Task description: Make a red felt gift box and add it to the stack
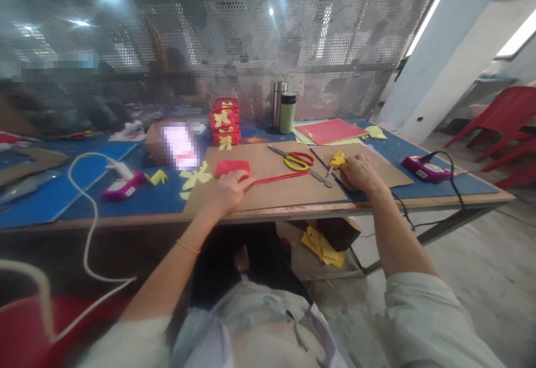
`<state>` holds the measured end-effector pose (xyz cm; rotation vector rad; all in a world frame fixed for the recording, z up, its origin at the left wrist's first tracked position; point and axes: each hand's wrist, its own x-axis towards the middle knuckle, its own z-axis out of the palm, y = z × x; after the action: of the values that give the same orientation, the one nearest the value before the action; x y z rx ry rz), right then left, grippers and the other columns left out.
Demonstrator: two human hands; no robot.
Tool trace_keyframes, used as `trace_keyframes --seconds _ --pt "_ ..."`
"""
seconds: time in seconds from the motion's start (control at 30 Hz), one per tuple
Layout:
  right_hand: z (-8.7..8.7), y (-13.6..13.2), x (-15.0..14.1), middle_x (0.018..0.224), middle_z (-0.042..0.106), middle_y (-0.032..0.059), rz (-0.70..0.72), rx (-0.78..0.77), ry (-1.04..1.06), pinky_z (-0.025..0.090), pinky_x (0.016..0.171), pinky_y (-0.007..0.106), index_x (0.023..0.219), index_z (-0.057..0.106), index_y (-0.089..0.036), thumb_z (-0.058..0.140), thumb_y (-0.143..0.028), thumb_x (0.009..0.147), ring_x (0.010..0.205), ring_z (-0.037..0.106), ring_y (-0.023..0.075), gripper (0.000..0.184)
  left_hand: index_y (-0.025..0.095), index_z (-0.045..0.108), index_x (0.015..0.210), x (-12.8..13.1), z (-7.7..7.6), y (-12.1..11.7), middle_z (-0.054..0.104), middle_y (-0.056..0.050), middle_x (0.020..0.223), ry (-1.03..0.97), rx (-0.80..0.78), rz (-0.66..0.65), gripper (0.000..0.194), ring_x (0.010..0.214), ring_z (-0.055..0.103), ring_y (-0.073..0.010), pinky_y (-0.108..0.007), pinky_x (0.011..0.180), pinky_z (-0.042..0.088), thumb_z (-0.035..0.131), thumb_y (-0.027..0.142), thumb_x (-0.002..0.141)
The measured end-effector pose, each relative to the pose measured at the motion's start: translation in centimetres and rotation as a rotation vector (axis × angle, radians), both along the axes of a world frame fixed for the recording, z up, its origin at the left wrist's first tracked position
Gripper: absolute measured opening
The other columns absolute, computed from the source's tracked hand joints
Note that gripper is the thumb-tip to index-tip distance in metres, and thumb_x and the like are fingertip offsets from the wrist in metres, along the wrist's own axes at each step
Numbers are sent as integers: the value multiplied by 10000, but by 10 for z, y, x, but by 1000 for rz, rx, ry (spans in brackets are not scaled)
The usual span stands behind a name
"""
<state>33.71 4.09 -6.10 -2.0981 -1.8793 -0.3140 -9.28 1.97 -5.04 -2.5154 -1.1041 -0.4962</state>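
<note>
My left hand (pixel 228 192) rests on the cardboard mat (pixel 268 197) with its fingers closed at the end of a thin red strip (pixel 280 178), which runs off to the right. Touching those fingertips, or just behind them, is a small red folded piece (pixel 233 167). My right hand (pixel 360 173) is wrapped round a yellow glue gun (pixel 337 159), its pale nozzle pointing down and left at the mat; the handle is hidden in the palm. Between the hands lie scissors (pixel 296 161) with red and yellow handles, and a flat grey blade (pixel 320 178).
Red boxes with yellow bows (pixel 226 122) are stacked at the back, near a green bottle (pixel 287 114) and a steel flask (pixel 277 100). Yellow bow cutouts (pixel 196 177) lie left, red sheets (pixel 330 130) behind right. Purple power strips (pixel 427 168) with cords sit at both sides.
</note>
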Motion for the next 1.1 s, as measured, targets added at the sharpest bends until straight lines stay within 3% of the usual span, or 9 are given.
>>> trace_keyframes --seconds 0.17,0.3,0.47,0.67,0.77,0.9,1.1 --pt "-1 -5 2 975 669 206 57 153 137 485 839 445 1004 716 -127 480 -363 977 941 608 329 335 257 718 1353 2 3 0 705 -136 1257 37 -88 37 442 1074 619 -282 -449 913 472 436 167 1025" --pt "12 -30 -13 756 615 79 303 266 441 463 696 344 857 678 -209 435 -606 1003 741 558 233 488 250 706 1376 4 6 -2 707 -138 1251 51 -130 67 457 1081 596 -293 -456 913 450 441 172 1012" --pt "30 -65 -61 667 564 21 601 11 730 403 570 294 800 663 -199 441 -805 942 611 501 168 660 236 698 1380 6 10 -3 697 -129 1286 50 -175 120 438 1108 576 -300 -444 896 436 436 226 1029" --pt "33 -67 -104 676 550 14 802 -80 640 416 608 302 755 627 -204 437 -733 978 641 485 164 605 237 633 1464 7 7 -1 694 -130 1285 23 -182 133 496 1100 570 -294 -433 895 428 398 211 1028" --pt "30 -62 -112 695 589 23 827 -101 597 419 604 304 793 644 -207 437 -669 1002 650 513 175 548 250 605 1494 9 7 -2 689 -124 1300 18 -200 160 515 1120 567 -301 -433 887 424 396 202 1027" --pt "23 -58 -119 707 642 43 840 -154 558 464 630 318 845 697 -204 428 -605 1028 680 581 210 517 256 710 1364 10 6 -3 683 -120 1312 14 -224 133 460 1144 555 -306 -446 890 420 403 201 1026" --pt "11 -55 -126 754 710 57 835 -102 548 535 724 337 989 747 -205 439 -566 1045 791 653 246 477 270 719 1346 11 6 -3 687 -112 1304 -14 -228 121 457 1132 555 -299 -460 903 421 406 206 1019"
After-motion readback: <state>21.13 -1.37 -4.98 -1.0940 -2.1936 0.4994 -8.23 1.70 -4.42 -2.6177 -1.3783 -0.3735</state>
